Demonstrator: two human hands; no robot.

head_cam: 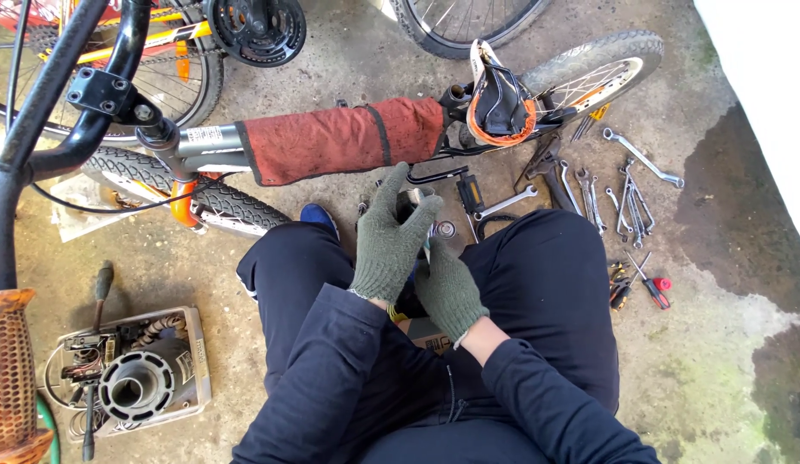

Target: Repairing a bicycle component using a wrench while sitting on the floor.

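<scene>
Gloved hands working a small metal part over the lap

Left green knit glove (389,236) curls over the grey metal bicycle part (414,204); right green knit glove (449,288) pinches beneath. Best kept steady, close above the concrete floor (701,361).

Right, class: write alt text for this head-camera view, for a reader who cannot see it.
Two hands in green knit gloves, the left hand and the right hand, meet over a small metal part above the person's dark trousers. A bicycle frame wrapped in red cloth lies ahead, with wrenches scattered on the concrete floor.
</scene>
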